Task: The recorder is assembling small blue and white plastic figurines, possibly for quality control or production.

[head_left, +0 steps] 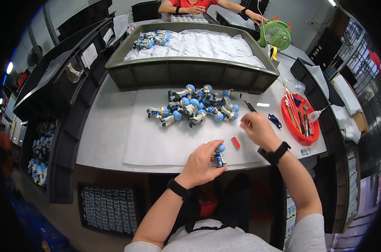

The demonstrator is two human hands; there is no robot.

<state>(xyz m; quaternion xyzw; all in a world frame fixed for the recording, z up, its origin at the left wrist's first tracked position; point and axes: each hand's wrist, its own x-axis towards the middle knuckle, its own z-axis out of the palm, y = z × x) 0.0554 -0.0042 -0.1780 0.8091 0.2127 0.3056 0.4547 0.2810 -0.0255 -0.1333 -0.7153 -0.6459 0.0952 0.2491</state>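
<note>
Near the front edge of the table, my left hand [202, 164] is closed around a small figurine [219, 156] with blue hair and a blue-and-white outfit, held upright between thumb and fingers. My right hand [258, 129] hovers to the right with thumb and fingers pinched together; whatever is between them, if anything, is too small to make out. Between the hands lies a small red block [235, 143]. A heap of similar figurines [193, 108] lies beyond them on white sheeting. Close to my right fingertips are a thin black tool [250, 106] and a small dark blue piece [275, 121].
Behind the heap stands a large grey tray [190, 75] lined with white, figurines in its far left corner. A red basket [300, 135] at right holds brushes and a squeeze bottle. Black bins [60, 168] flank the left. Across the table, a person touches a green fan [275, 34].
</note>
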